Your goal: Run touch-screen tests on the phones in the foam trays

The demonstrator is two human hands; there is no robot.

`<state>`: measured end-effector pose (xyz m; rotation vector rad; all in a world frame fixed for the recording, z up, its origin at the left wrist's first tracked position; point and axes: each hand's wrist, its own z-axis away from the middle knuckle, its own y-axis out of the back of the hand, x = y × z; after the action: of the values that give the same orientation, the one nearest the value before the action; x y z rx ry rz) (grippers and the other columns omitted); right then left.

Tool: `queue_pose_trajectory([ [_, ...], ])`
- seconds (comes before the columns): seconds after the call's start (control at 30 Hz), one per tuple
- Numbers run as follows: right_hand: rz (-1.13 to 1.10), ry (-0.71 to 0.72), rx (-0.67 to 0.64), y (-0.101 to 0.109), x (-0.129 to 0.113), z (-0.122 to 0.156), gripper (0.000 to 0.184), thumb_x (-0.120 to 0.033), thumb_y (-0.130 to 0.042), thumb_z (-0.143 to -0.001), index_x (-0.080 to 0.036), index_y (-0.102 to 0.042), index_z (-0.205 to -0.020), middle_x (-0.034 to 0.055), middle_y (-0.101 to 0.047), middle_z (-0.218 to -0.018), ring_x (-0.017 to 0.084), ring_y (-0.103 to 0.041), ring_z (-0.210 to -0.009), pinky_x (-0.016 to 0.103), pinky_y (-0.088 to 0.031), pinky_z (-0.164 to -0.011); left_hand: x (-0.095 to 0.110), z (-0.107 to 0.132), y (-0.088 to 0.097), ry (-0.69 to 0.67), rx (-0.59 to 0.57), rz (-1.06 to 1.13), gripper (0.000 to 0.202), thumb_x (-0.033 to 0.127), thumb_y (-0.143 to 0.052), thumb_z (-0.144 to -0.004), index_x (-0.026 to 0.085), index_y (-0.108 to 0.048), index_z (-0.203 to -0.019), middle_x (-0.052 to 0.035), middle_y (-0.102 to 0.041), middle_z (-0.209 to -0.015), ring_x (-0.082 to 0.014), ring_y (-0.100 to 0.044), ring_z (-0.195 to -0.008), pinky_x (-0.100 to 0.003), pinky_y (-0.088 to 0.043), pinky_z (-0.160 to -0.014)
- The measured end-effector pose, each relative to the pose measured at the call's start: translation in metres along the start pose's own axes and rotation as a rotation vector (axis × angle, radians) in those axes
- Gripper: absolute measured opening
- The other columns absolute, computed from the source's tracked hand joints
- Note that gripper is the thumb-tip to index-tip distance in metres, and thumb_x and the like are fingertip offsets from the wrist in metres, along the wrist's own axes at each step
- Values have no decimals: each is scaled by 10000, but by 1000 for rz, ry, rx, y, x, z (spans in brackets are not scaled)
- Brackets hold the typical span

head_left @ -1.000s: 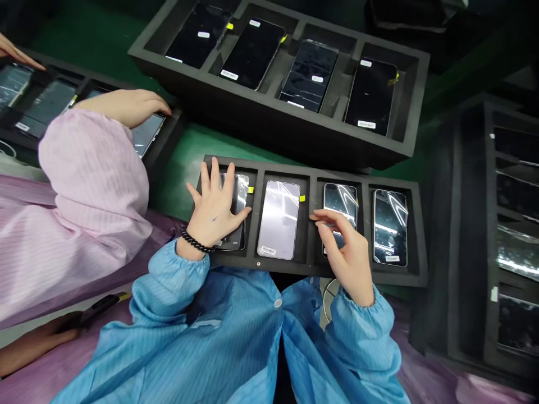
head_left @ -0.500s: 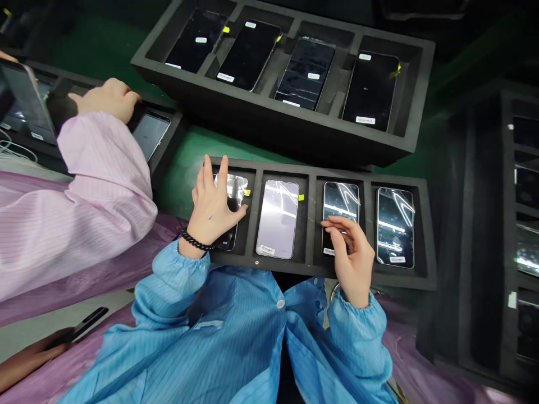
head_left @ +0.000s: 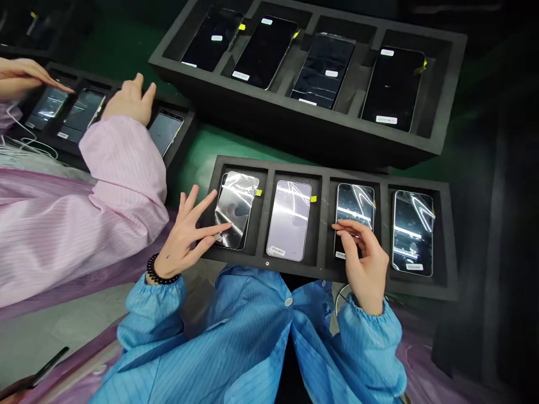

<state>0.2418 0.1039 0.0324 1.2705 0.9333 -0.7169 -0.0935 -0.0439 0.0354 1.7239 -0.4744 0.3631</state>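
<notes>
A black foam tray (head_left: 324, 174) lies in front of me with several film-covered phones in its slots. My left hand (head_left: 189, 235) is open with fingers spread; its fingertips touch the lower left edge of the leftmost phone (head_left: 236, 209), which sits slightly tilted in its slot. My right hand (head_left: 364, 261) rests with curled fingers on the lower end of the third phone (head_left: 354, 210). A lit pale-screened phone (head_left: 288, 219) lies between them, and a fourth phone (head_left: 412, 231) fills the right slot.
A deeper black tray (head_left: 295, 120) with several dark phones stands behind. A co-worker in a pink sleeve (head_left: 122, 168) at the left has a hand (head_left: 130, 101) on another tray (head_left: 181, 126) of phones. White cables (head_left: 25, 147) lie at far left. Dark trays stack at the right.
My left hand slid off the top of the leftmost phone to its lower left edge, uncovering the screen. My right hand stayed on the third phone. The co-worker's hand shifted over their tray.
</notes>
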Motion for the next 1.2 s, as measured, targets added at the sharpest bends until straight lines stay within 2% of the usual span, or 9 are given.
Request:
queue_pose_trajectory([
  [0.1,16,0,2,0,0,0,218,-407,-610,-972,-259,-719,-1090,45,-765,-1080,199,-700,-970,323,-539,-783,-10,-4,-9,28,-44,-18,403,347,-385,-1038,410,-665,-1322,86,-137,-1728,-347,-37,-1619,-698,-11,-1274],
  [0.23,34,-13,10,-1,0,-1,232,-419,-617,-963,-251,-730,-1076,51,-766,-1076,209,-703,-969,341,-542,-789,-13,-21,-17,195,-22,-54,540,466,-294,-1053,359,-359,-1578,-16,-83,-1743,-328,-12,-1622,-672,-47,-1283],
  [0.3,47,-19,15,-1,0,-1,230,-417,-621,-959,-250,-732,-1072,49,-768,-1075,212,-705,-974,352,-541,-812,-8,-24,-15,198,35,-35,590,508,-272,-1048,351,-259,-1616,-32,-80,-1745,-311,-6,-1624,-650,-42,-1291],
  [0.37,63,-14,20,-1,-1,-1,228,-413,-620,-958,-248,-733,-1067,50,-770,-1069,213,-707,-974,361,-540,-832,0,-22,-9,161,74,-25,582,525,-283,-1041,382,-283,-1606,-15,-128,-1740,-308,-28,-1624,-643,-40,-1295],
  [0.53,75,-7,47,-3,-1,-1,232,-410,-626,-950,-242,-734,-1067,51,-771,-1044,206,-710,-947,359,-540,-835,12,-3,6,128,54,-67,530,527,-289,-1021,395,-527,-1476,-5,-279,-1698,-339,-130,-1611,-663,-76,-1289],
  [0.8,165,7,118,-8,-2,-1,211,-370,-653,-925,-209,-757,-1015,68,-776,-979,216,-726,-915,382,-547,-878,-2,3,-8,105,-64,-125,501,567,-286,-1005,447,-643,-1335,55,-314,-1683,-334,-110,-1615,-701,-4,-1265],
  [1.0,192,-24,159,-9,-3,-1,215,-382,-683,-903,-221,-770,-1016,77,-777,-968,250,-736,-901,440,-554,-909,1,-32,-4,315,-39,-145,616,503,-301,-1039,295,-269,-1618,-94,-106,-1738,-341,8,-1620,-671,-31,-1276],
  [1.1,205,-39,186,-11,-3,-1,202,-377,-697,-887,-221,-775,-989,77,-776,-941,259,-739,-884,451,-557,-905,17,-54,-12,407,-66,-131,875,628,-461,-964,225,-98,-1650,-178,-20,-1732,-407,61,-1604,-716,-88,-1249],
  [1.2,226,-55,195,-11,-3,-1,200,-374,-689,-893,-214,-774,-977,77,-774,-926,256,-739,-864,444,-561,-878,34,-74,-27,477,-89,-132,1065,660,-612,-864,187,-67,-1647,-234,5,-1718,-482,33,-1587,-784,-146,-1194],
])
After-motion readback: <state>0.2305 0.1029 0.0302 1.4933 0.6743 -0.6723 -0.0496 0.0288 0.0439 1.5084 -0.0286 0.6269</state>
